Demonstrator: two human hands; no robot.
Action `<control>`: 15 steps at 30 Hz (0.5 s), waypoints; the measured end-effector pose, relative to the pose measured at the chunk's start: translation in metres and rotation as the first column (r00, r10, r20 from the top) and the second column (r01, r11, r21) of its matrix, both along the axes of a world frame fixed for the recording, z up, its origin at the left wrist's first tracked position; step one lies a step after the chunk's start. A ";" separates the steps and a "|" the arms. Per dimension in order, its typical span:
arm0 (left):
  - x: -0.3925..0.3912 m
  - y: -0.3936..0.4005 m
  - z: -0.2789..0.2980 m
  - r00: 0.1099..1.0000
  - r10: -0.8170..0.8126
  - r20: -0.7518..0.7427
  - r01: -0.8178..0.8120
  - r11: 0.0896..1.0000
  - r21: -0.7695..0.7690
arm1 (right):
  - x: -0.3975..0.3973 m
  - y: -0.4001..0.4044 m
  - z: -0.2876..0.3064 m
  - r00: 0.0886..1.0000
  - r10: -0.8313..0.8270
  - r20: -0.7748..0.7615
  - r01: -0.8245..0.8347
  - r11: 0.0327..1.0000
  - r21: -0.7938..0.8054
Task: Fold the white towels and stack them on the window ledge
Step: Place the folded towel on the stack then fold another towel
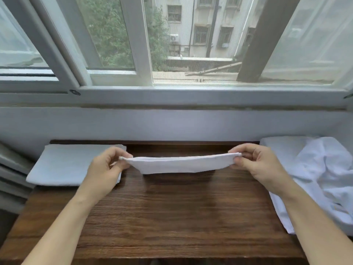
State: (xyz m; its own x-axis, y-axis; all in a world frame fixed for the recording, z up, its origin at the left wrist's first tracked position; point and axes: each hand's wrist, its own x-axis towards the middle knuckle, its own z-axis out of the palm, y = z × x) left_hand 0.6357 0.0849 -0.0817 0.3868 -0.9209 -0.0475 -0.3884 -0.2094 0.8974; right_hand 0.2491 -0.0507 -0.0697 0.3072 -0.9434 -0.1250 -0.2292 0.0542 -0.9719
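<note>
Dark wood ledge below a white-framed window, building and trees outside. Folded white towel held taut just above the ledge's far middle: left hand pinched one end, right hand pinched the other, thumbs and fingers closed on the top edge. Stack of folded towels lay flat at far left. Heap of crumpled white towels lay at right, draped over the ledge edge.
</note>
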 end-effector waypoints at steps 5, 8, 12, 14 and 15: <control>-0.019 0.073 -0.055 0.990 -0.122 0.065 0.100 0.956 0.275 | -0.024 0.060 -0.045 0.942 0.184 -0.280 -0.135 0.973 0.185; -0.029 0.098 -0.074 0.992 -0.122 0.036 0.101 0.928 0.357 | -0.030 0.083 -0.071 0.900 0.229 -0.370 -0.144 0.959 0.242; -0.035 0.098 -0.088 0.999 -0.031 -0.016 0.034 0.938 0.344 | -0.027 0.089 -0.094 0.898 0.178 -0.403 -0.071 0.961 0.267; -0.037 0.083 -0.092 0.996 0.063 -0.060 -0.042 0.951 0.305 | -0.022 0.080 -0.099 0.898 0.135 -0.419 -0.030 0.969 0.247; -0.038 0.073 -0.093 0.991 0.105 -0.080 -0.078 0.953 0.291 | -0.018 0.073 -0.100 0.908 0.106 -0.405 -0.007 0.971 0.240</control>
State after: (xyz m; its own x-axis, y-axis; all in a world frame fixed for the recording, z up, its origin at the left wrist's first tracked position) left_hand 0.5976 0.1575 -0.1748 0.4497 -0.8241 -0.3445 -0.2728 -0.4940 0.8256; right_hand 0.2314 0.0228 -0.1696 0.2328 -0.8564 -0.4609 -0.6152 0.2374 -0.7518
